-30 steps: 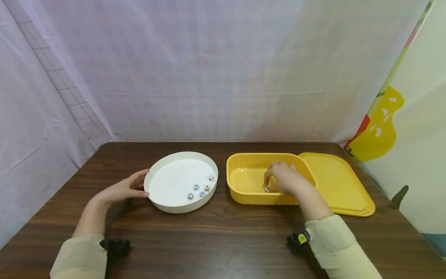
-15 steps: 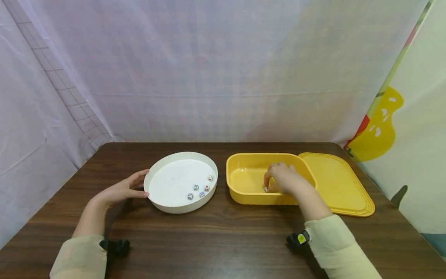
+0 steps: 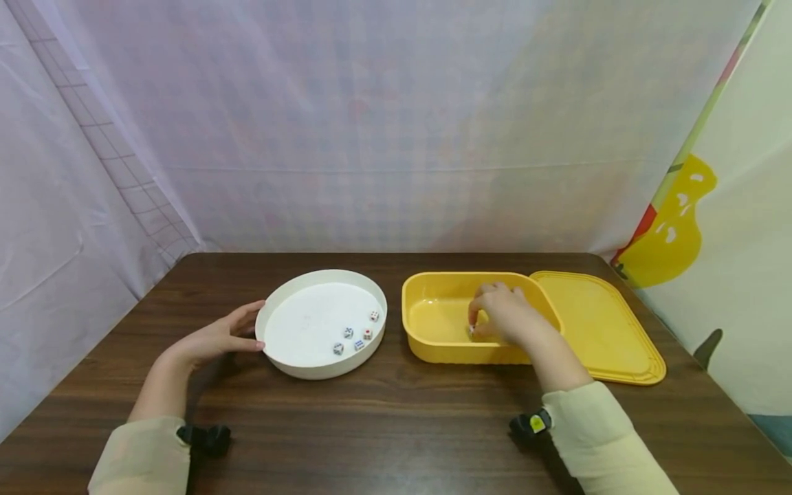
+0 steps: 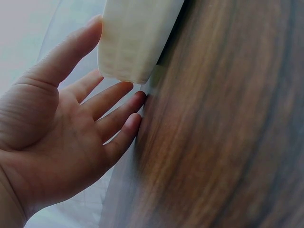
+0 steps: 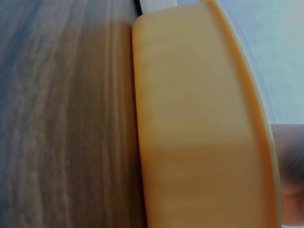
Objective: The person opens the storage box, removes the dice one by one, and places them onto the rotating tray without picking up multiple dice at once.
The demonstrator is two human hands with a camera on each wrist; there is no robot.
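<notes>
A round white tray [image 3: 303, 302] with a low wall holds several white dice [image 3: 359, 345] near its right front side. With straight, spread fingers my left hand [image 3: 216, 337] touches the tray's left wall; the left wrist view shows the palm [image 4: 61, 142] apart from it. Inside a yellow rectangular box [image 3: 421, 350], my right hand [image 3: 504, 313] pinches a white die [image 3: 472, 331] between thumb and finger, just above the bottom or on it; I cannot tell which. In the right wrist view the box's outer wall [image 5: 199, 114] hides most of that hand.
A yellow lid [image 3: 597, 326] lies flat to the right of the box, partly behind it. Everything stands on a dark wooden table [image 3: 346, 440]. Pale curtains [image 3: 396, 137] hang behind the table's back edge.
The die at my right fingertips has turned and come slightly up within the box, with the hand barely shifting. The left hand and the tray have stayed still.
</notes>
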